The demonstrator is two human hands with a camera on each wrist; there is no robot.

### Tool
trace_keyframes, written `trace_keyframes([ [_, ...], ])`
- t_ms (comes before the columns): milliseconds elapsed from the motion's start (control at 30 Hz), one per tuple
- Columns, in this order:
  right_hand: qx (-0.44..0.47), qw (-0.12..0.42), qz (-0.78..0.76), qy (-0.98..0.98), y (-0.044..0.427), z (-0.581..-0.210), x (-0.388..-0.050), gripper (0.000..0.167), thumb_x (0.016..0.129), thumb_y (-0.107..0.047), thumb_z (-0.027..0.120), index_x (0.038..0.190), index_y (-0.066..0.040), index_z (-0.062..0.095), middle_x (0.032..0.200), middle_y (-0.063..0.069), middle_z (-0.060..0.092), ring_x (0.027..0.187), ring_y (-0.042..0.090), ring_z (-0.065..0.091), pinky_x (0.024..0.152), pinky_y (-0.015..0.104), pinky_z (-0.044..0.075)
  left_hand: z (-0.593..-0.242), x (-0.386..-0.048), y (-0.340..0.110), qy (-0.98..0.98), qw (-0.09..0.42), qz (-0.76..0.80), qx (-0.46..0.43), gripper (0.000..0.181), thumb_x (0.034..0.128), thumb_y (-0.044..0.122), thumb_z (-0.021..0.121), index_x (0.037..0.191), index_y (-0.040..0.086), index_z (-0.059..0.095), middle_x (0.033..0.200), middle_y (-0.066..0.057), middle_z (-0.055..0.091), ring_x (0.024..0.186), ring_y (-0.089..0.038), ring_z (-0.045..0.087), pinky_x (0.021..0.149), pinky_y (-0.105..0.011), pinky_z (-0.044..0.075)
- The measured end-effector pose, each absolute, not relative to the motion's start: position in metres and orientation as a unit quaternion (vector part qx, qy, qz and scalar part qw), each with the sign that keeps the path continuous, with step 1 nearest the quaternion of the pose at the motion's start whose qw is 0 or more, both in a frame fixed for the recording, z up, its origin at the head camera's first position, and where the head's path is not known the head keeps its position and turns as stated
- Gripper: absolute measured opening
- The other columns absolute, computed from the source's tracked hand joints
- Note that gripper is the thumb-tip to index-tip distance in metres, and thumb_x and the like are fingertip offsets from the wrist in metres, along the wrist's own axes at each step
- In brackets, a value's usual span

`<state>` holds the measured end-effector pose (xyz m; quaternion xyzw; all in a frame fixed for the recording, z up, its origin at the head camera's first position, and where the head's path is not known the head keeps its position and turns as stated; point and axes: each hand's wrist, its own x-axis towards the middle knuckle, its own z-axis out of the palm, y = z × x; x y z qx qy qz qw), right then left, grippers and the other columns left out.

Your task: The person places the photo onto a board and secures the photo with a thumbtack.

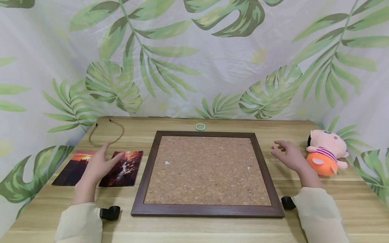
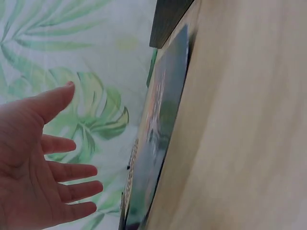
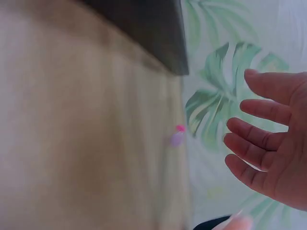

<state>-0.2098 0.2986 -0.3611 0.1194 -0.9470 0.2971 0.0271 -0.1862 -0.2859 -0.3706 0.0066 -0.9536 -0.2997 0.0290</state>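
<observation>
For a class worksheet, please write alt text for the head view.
A brown-framed cork board lies on a wooden table, between a person's empty left hand, over two printed pictures, and empty right hand, near a small pink item and plush toy. A chain and green ring lie farther back.

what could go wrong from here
The thin photos near the left grip might crease or slide if picked up carelessly. The tiny pink piece near the right grip could be knocked away and lost. The plush toy beside the right grip might get bumped by a sideways swing.
</observation>
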Motion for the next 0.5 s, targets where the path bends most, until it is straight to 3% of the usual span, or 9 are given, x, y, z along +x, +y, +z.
trace_keyframes([
  [267,0.083,0.063,0.318,-0.943,0.32,-0.392,-0.205,0.038,0.082,-0.021,0.059,0.104,0.01,0.056,0.081,0.016,0.056,0.07,0.024,0.05,0.059,0.034,0.04,-0.383,-0.181,-0.301,-0.949,0.003,-0.313,0.034,0.085,0.081,0.045,0.054,0.133,-0.01,0.015,0.122,-0.038,0.029,0.107,-0.05,0.032,0.081,-0.057,0.03],
  [500,0.051,0.088,0.312,-0.945,0.321,-0.41,-0.205,0.027,0.082,-0.014,0.059,0.098,0.008,0.06,0.075,0.01,0.057,0.065,0.018,0.046,0.056,0.031,0.037,-0.393,-0.181,-0.307,-0.951,0.001,-0.305,0.048,0.079,0.0791,0.037,0.06,0.128,-0.013,0.024,0.115,-0.038,0.036,0.101,-0.05,0.037,0.079,-0.055,0.032],
])
